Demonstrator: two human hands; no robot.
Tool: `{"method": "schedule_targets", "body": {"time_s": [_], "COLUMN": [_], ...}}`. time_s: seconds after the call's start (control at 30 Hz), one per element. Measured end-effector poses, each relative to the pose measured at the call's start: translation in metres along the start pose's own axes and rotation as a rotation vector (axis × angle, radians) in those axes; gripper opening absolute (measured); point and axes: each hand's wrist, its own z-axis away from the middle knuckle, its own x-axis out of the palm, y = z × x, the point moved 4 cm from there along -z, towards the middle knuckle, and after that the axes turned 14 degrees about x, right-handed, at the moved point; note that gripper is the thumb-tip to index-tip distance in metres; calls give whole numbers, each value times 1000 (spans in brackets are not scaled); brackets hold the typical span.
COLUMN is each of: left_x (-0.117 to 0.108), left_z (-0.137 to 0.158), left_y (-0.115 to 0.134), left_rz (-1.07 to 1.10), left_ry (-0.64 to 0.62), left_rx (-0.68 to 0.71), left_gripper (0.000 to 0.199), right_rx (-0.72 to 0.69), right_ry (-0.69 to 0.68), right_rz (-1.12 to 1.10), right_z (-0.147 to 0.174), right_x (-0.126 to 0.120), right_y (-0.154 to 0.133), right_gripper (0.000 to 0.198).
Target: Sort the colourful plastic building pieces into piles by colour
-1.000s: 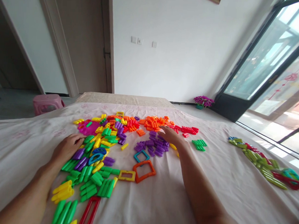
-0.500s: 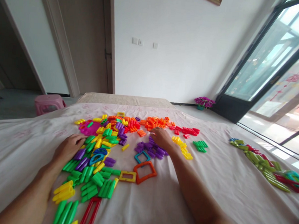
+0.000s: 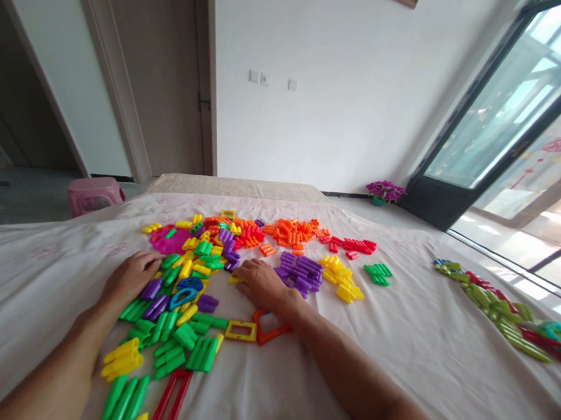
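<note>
My left hand [image 3: 133,277] rests at the left edge of a mixed pile of plastic building blocks [image 3: 186,269]. Its fingers are curled together, and anything inside them is hidden. Beside it are purple blocks [image 3: 155,307] and green blocks [image 3: 164,325]. Over the middle of the cloth, my right hand [image 3: 262,282] has its fingertips closed around a small yellow block [image 3: 233,279], which still lies low at the cloth. Sorted purple blocks [image 3: 300,274] sit just right of that hand. An orange square frame [image 3: 265,334] is partly covered by my right wrist.
Orange blocks [image 3: 291,232], red blocks [image 3: 358,246], yellow blocks [image 3: 340,277] and green blocks [image 3: 378,274] form separate groups. Olive-green pieces [image 3: 487,302] lie far right. A yellow frame [image 3: 241,331] and a long red frame [image 3: 171,402] are near me. A pink stool [image 3: 96,194] stands beyond.
My right hand has moved left and nearer, from the purple blocks to the small yellow block. It now covers the blue square frame. My left hand has stayed in place.
</note>
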Motion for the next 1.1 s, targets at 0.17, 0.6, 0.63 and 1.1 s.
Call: {"method": "schedule_targets", "body": {"time_s": [0.17,0.6,0.63,1.1], "left_x": [-2,-1,-1,-1], "left_z": [0,0,0,0], "left_y": [2,1,1,3], "left_rz": [-3,-2,-3,-4], "left_ry": [-1,-6,-3,-26], "left_rx": [-19,-10,-6,-12], "left_gripper": [40,42,41,41], "right_rx": [-8,797,850,154], "right_ry": [52,122,93,55], "right_rz": [-26,236,258,-145], "right_z": [0,28,34,14], "right_x": [-6,-99,-103,-67], "right_y": [5,124,135,28], "right_gripper": [17,31,30,27]}}
